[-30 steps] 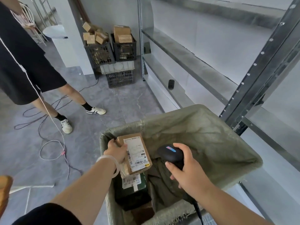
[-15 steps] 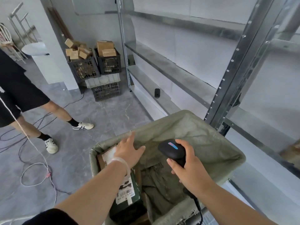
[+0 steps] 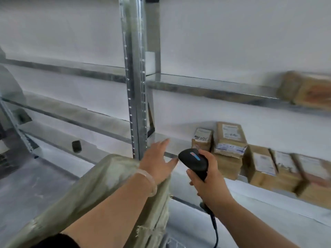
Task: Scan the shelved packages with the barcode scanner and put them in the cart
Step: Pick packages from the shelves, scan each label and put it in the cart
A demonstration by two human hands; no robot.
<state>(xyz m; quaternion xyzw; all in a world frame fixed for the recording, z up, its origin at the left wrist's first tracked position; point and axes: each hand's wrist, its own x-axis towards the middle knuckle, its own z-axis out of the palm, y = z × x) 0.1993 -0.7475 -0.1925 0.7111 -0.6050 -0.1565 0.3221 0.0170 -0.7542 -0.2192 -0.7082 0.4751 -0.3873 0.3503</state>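
white wall behind a galvanised rack, its upright post (image 3: 137, 90) standing straight ahead of me, grey floor off to the left of it. the cart (image 3: 100, 190), lined with a pale green woven sack, sits at the foot of that post, its near corner under my left forearm.

my left hand (image 3: 158, 161) is spread flat and empty, fingers (image 3: 163, 143) fanned out and pointing past the base of the post toward the shelf to the right of it. it touches no box. my right hand (image 3: 207, 181) is clenched round the grip of the barcode scanner (image 3: 194, 161), its black head with the blue and red strip pointing left toward my other hand, the cable hanging below my wrist.

the packages (image 3: 229, 140) are brown cartons with white labels, lined up on the shelf to the right of the post, the closest pair just beyond the scanner head and more trailing off right. another blurred carton (image 3: 308, 90) sits on the shelf above, far right of the post.

i reckon i'm at the reach-for-the-next-box step. next i need to carry the empty hand further right of the post, close on the closest carton, turn its label to the scanner, then drop it in the cart.
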